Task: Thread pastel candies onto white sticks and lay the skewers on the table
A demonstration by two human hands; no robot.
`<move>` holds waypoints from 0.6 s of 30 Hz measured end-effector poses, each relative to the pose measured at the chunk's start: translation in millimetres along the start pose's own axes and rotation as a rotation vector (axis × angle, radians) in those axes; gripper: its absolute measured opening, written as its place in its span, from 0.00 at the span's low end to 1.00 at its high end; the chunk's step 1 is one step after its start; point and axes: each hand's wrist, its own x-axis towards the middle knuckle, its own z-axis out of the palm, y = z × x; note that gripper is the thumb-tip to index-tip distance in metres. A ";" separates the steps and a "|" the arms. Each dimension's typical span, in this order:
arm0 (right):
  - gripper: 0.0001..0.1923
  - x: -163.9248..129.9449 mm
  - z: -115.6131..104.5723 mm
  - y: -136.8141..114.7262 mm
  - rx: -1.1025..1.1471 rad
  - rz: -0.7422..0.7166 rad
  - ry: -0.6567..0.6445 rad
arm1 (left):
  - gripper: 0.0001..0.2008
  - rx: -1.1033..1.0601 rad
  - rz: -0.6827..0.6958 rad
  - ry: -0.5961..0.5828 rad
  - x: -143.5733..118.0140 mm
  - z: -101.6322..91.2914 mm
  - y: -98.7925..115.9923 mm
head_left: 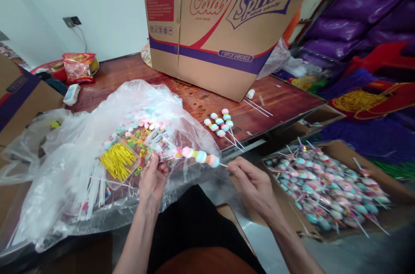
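My right hand (253, 183) pinches the white stick of a candy skewer (201, 157), strung with pink, blue and yellow-orange pieces. Held nearly level, the skewer points left, its tip at the mouth of a small clear printed bag (161, 143). The fingers of my left hand (154, 176) are closed on this bag's lower edge; how far the tip is inside I cannot tell. Close by lie yellow twist ties (119, 161) in a clear tray, colourful gummy rings (135, 138), pastel marshmallows (147, 117) and white sticks (94, 189), on and under crumpled clear plastic (58, 205).
Several candy skewers (220, 125) lie on the brown table (288, 97), near a large upright carton (207, 32). An open cardboard box (340, 153) at lower right holds many wrapped skewers (327, 192). Purple bags (363, 10) are stacked behind. A red packet (78, 68) stands at far left.
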 end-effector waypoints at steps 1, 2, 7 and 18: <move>0.13 0.4 -2.5 -0.9 -0.001 0.015 -0.026 | 0.17 0.006 0.002 -0.017 1.1 -0.9 -0.4; 0.14 0.8 -4.9 -1.6 0.000 0.034 -0.056 | 0.18 0.013 0.000 -0.032 2.4 -1.8 -0.6; 0.16 2.7 -12.1 -2.4 0.009 0.154 -0.140 | 0.19 0.049 -0.060 -0.083 9.3 -6.2 1.5; 0.16 2.3 -18.9 -7.9 -0.060 0.178 -0.123 | 0.18 0.048 -0.099 -0.081 15.0 -10.0 3.5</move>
